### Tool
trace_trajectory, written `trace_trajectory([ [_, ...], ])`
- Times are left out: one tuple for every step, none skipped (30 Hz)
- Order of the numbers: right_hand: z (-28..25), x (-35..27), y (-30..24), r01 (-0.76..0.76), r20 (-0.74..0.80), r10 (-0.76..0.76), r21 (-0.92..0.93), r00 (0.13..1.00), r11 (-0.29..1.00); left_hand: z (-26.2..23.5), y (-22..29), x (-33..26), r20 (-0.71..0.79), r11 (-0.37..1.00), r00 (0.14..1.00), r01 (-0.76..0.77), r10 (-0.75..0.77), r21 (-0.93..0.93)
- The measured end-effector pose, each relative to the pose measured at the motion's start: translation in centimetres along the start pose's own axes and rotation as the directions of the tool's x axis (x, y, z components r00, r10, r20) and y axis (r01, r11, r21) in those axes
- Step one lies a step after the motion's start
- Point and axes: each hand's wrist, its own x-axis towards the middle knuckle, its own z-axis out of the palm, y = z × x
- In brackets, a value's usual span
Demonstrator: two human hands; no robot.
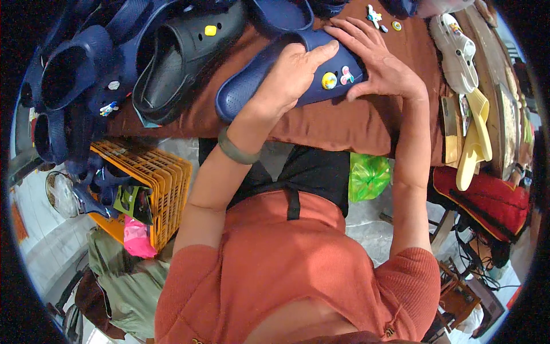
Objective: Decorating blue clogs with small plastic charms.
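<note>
A navy blue clog (pixel 238 97) lies across the brown cloth in front of me, its toe pointing right. Two charms sit on its upper: a round yellow one (pixel 329 81) and a pink and white one (pixel 346 75). My left hand (pixel 292 74) grips the clog at its opening, with the thumb stretched over the upper and the other fingers mostly hidden. Around the toe is my right hand (pixel 385 67), its fingers on the far side and its thumb on the near side. Loose charms (pixel 374 16) lie on the cloth beyond my right hand.
A black clog (pixel 166 86) and several navy clogs (pixel 77 69) crowd the left. White clogs (pixel 455 54) and a pale yellow slipper (pixel 475 140) line the right edge. Below the brown-covered table (pixel 321 129) stand an orange crate (pixel 172 189) and a green plastic bag (pixel 369 178).
</note>
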Motion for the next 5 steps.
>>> trace_trajectory([
  [0.0,0.2,-0.4,-0.003,0.001,0.003,0.000,1.000,1.000,0.1,-0.1,0.1,0.004,0.999,1.000,0.028,-0.028,-0.020],
  [0.0,0.3,-0.7,0.008,-0.009,-0.009,-0.068,1.000,0.998,0.2,-0.3,0.1,0.008,0.998,0.998,0.057,-0.057,-0.038],
  [0.0,0.3,-0.9,0.018,-0.016,-0.020,-0.135,1.000,0.991,0.2,-0.3,0.1,0.009,0.997,0.998,0.061,-0.061,-0.038],
  [0.4,0.0,-0.8,0.027,-0.026,-0.031,-0.135,0.999,0.990,0.1,-0.2,0.0,0.019,0.996,0.996,0.085,-0.085,-0.030],
  [1.1,-0.2,-0.7,0.040,-0.034,-0.045,-0.137,0.998,0.990,0.0,0.0,0.0,0.027,0.994,0.994,0.106,-0.105,-0.024],
])
